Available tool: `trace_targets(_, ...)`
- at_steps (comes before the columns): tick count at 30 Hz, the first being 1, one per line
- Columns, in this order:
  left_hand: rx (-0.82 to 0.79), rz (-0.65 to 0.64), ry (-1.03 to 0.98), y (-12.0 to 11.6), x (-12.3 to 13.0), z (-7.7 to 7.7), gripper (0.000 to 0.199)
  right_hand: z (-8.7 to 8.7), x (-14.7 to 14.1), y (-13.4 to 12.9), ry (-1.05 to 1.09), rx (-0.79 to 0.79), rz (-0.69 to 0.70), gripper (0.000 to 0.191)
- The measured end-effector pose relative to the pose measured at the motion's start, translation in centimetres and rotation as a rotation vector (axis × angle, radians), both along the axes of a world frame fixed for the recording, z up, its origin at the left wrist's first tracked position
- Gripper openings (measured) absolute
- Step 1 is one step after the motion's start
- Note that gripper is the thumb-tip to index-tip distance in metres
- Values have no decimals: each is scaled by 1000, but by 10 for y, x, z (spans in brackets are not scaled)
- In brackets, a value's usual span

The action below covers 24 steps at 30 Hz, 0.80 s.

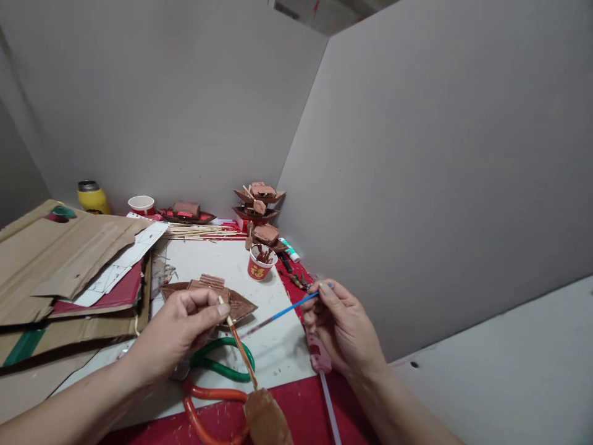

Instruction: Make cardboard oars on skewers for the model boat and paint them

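Observation:
My left hand (183, 324) pinches the pale upper end of a small wooden oar (267, 419), whose brown-painted blade points down toward me. Between the thumb and fingers of my right hand (341, 324) is a slim blue paintbrush (294, 306). Its brown-stained tip points left, close to the oar's shaft; whether they touch I cannot tell. Behind my left hand lies a brown model boat (239, 304), partly hidden. Scissors with green and orange handles (215, 394) lie under the oar. Farther back stands a red paper cup (262, 266) smeared inside with brown paint.
Torn cardboard (92, 238) is piled on the left. Along the back are a yellow bottle (94, 199), a white-rimmed cup (141, 205), thin wooden sticks (204, 232) and more model boats (257, 213). A pink glue bottle (319, 355) lies beneath my right hand. Grey panels (417, 154) enclose the table.

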State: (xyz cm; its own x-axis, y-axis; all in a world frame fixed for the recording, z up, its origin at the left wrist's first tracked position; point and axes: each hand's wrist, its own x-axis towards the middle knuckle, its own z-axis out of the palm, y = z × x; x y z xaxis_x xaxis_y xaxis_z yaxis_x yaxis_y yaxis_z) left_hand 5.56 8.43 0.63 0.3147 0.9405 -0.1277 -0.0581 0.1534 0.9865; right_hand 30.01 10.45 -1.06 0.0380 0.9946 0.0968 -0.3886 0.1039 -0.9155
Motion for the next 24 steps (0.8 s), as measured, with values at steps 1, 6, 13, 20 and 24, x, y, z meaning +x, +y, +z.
trace_targets(1,-1,0,-4,0,-1,1,36,-1,2,-1,-3,-20,12,26)
trace_targets(6,-17,-8,-56,2,-4,2,32,-7,9,-6,2,-109,69,26)
trace_targets(13,-33,-32,-103,5,-7,1,32,-5,7,-4,62,-109,74,26)
trace_targets(20,41,32,-155,13,-16,4,32,6,15,5,26,-56,-4,26)
trace_targets(24,40,65,-178,16,-20,7,35,5,18,6,-17,-18,-81,24)
